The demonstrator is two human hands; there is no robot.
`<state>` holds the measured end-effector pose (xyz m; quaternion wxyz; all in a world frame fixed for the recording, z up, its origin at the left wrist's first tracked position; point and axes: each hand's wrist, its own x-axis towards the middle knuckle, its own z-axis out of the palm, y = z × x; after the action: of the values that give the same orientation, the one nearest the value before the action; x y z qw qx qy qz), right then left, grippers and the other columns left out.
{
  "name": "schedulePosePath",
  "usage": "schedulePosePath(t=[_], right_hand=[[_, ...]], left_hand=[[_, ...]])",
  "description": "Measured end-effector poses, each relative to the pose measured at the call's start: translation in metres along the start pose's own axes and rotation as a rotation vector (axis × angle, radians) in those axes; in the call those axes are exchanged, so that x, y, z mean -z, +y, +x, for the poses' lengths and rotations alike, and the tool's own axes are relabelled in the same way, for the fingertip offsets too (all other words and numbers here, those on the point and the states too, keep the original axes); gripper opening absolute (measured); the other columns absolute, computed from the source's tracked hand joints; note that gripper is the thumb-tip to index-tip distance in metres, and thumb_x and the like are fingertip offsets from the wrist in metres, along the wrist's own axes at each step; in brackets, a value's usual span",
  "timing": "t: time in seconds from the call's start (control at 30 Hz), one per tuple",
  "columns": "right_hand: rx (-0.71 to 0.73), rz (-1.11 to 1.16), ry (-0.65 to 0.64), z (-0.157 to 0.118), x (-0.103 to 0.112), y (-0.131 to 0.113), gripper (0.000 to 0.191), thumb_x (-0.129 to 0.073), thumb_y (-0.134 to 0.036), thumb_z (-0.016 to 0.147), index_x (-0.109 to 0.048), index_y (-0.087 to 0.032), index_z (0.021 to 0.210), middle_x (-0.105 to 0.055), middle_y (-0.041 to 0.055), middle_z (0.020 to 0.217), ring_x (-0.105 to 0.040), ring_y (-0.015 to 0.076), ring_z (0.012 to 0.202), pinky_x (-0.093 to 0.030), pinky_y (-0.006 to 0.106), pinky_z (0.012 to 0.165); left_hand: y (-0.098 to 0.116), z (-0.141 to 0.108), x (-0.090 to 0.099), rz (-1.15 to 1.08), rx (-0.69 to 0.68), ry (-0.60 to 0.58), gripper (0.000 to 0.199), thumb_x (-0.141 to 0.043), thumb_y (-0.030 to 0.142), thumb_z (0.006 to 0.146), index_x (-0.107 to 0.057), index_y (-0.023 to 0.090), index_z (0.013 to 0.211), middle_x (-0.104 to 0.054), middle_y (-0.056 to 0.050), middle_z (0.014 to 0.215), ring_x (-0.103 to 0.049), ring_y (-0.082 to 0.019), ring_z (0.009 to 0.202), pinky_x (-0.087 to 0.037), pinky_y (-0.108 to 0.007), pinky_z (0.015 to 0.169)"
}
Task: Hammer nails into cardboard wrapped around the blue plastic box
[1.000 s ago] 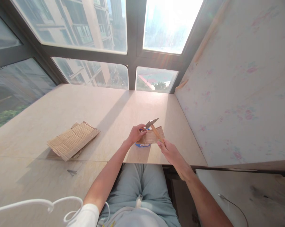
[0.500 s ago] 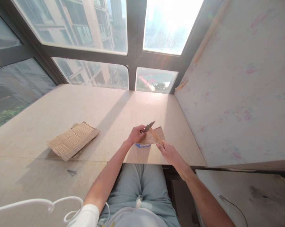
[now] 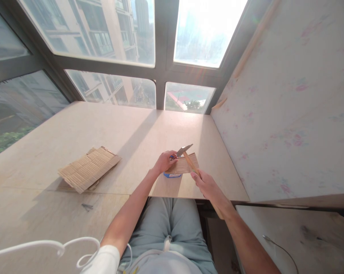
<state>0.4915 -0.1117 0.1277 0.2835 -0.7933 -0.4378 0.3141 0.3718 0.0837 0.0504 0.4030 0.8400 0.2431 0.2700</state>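
Note:
My right hand (image 3: 204,182) is wrapped round the wooden handle of a hammer (image 3: 191,163), its metal head raised slightly above a corrugated cardboard piece (image 3: 185,165). My left hand (image 3: 164,161) rests at the left end of that cardboard, fingertips pinched together close to the hammer head. A small dark and reddish thing shows at those fingertips, too small to name. Under the cardboard sits a blue box or block (image 3: 172,175), mostly covered.
Stacked cardboard sheets (image 3: 89,169) lie to the left on the wooden tabletop (image 3: 126,125). A few thin dark metal pieces (image 3: 87,207), resembling nails, lie nearer me. A white cord (image 3: 40,242) crosses at lower left. Windows stand behind, and a patterned wall (image 3: 289,114) borders the right.
The hammer has moved a little up and to the right, with my right hand shifting slightly right. My left hand stays at the cardboard's left end.

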Motion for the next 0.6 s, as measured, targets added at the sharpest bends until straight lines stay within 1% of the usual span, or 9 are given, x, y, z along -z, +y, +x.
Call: schedulePosePath(t=[0.1,0.17,0.23,0.3,0.43,0.6], right_hand=[[-0.006,0.030,-0.005,-0.001,0.000,-0.001,0.032,-0.038,-0.047,0.093,-0.050,-0.020,0.080,-0.048,-0.0026,0.057,-0.042,0.0117,0.045,-0.028,0.023,0.043],[-0.013,0.048,-0.002,-0.001,0.000,-0.001,0.032,-0.038,-0.047,0.093,-0.050,-0.020,0.080,-0.048,-0.0028,0.058,-0.041,0.0108,0.044,-0.027,0.022,0.042],[-0.022,0.061,0.009,-0.001,0.001,-0.001,0.032,-0.039,-0.048,0.093,-0.050,-0.020,0.080,-0.048,-0.0028,0.058,-0.040,0.0101,0.043,-0.027,0.022,0.041],[-0.026,0.071,0.020,-0.001,0.002,-0.001,0.033,-0.040,-0.048,0.093,-0.049,-0.020,0.078,-0.048,-0.0028,0.059,-0.039,0.0095,0.043,-0.026,0.021,0.041],[-0.034,0.084,0.022,-0.001,0.003,0.000,0.034,-0.040,-0.050,0.092,-0.048,-0.020,0.077,-0.047,-0.0034,0.059,-0.038,0.0088,0.042,-0.025,0.021,0.040],[-0.042,0.095,0.018,-0.003,0.001,0.002,0.034,-0.040,-0.049,0.092,-0.046,-0.020,0.077,-0.047,-0.0037,0.059,-0.037,0.0084,0.042,-0.025,0.021,0.040]], left_hand=[[0.000,-0.002,0.005,0.053,-0.050,0.049,0.023,-0.072,0.017,0.075,-0.067,0.019,0.097,-0.072,-0.004,0.095,-0.065,-0.020,0.092,-0.050,-0.034,0.085],[-0.002,-0.004,0.009,0.047,-0.081,0.083,0.023,-0.073,0.021,0.076,-0.067,0.019,0.099,-0.071,-0.005,0.098,-0.064,-0.020,0.096,-0.050,-0.034,0.087],[-0.005,-0.007,0.014,0.046,-0.099,0.124,0.020,-0.071,0.027,0.080,-0.068,0.020,0.098,-0.071,-0.005,0.100,-0.064,-0.020,0.097,-0.050,-0.035,0.087],[-0.006,-0.010,0.017,0.052,-0.107,0.151,0.016,-0.068,0.029,0.083,-0.070,0.020,0.095,-0.072,-0.005,0.097,-0.064,-0.020,0.096,-0.050,-0.035,0.086],[-0.006,-0.010,0.018,0.025,-0.136,0.110,0.011,-0.064,0.028,0.086,-0.073,0.021,0.089,-0.073,-0.005,0.089,-0.064,-0.018,0.087,-0.050,-0.032,0.080],[-0.004,-0.005,0.009,-0.010,-0.150,0.076,0.012,-0.063,0.023,0.086,-0.074,0.022,0.091,-0.074,-0.004,0.088,-0.064,-0.018,0.086,-0.050,-0.031,0.079]])
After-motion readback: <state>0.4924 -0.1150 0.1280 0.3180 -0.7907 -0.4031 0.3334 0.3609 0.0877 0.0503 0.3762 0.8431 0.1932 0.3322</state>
